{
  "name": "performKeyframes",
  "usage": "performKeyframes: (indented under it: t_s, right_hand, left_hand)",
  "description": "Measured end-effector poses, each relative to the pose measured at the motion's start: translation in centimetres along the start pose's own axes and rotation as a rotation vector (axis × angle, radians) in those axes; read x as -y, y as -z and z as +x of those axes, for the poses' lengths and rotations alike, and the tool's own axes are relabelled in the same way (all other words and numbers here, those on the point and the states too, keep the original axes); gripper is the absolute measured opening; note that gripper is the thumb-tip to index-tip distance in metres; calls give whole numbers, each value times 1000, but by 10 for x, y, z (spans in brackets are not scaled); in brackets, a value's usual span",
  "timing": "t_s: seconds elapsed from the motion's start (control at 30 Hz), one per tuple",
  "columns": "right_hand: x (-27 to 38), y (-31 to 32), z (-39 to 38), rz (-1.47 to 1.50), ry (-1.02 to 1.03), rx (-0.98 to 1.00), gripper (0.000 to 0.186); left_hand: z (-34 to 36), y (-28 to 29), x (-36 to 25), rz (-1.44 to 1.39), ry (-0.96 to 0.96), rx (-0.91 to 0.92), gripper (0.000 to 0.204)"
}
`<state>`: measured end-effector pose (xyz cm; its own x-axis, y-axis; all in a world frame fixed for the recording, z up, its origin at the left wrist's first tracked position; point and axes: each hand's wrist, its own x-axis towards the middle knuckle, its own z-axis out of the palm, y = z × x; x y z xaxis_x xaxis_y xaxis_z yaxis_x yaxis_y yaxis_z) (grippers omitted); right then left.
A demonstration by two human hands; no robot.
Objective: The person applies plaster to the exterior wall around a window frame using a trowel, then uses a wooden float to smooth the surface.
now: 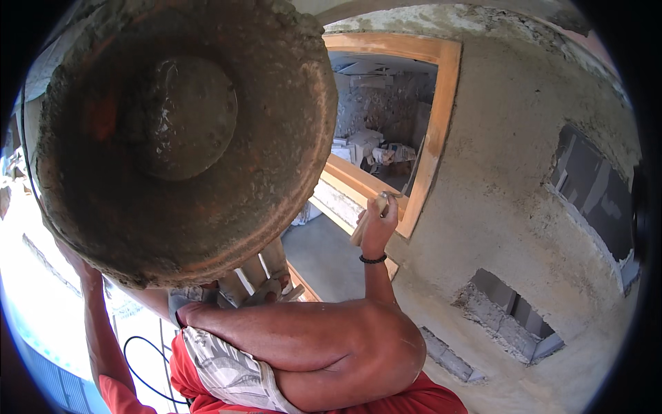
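A large round basin, crusted with grey mortar, is raised and tilted at the upper left, its inside facing me. Some wet grey mix lies in its bottom. My left hand is at the basin's lower left edge, holding it up; its fingers are hidden behind the rim. My right hand, with a dark bead bracelet at the wrist, is closed around a flat wooden-looking hand tool beside the window frame's lower corner. The tool's exact kind is not clear.
An orange-brown wooden window frame is set in the grey plastered wall. Several rough openings cut into that wall. My bent leg rests near wooden planks. A black cable loops at the lower left.
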<state>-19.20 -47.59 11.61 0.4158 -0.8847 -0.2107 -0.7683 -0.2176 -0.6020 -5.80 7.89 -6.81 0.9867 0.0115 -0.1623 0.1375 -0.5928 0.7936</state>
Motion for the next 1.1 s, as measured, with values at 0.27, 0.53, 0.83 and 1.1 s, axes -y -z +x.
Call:
performKeyframes:
  t_s: [0.27, 0.53, 0.83, 1.1]
  right_hand:
    - [26, -16, 32, -14, 161, 37, 42]
    - [52, -37, 67, 32, 195, 47, 42]
    - [82, -65, 100, 32, 224, 37, 40]
    - [70, -60, 86, 24, 221, 202, 38]
  left_hand:
    - [18, -5, -57, 38, -1, -29, 97]
    - [29, -5, -75, 80, 10, -55, 93]
    - [30, -9, -80, 88, 35, -61, 89]
    - [33, -8, -94, 99, 68, -69, 86]
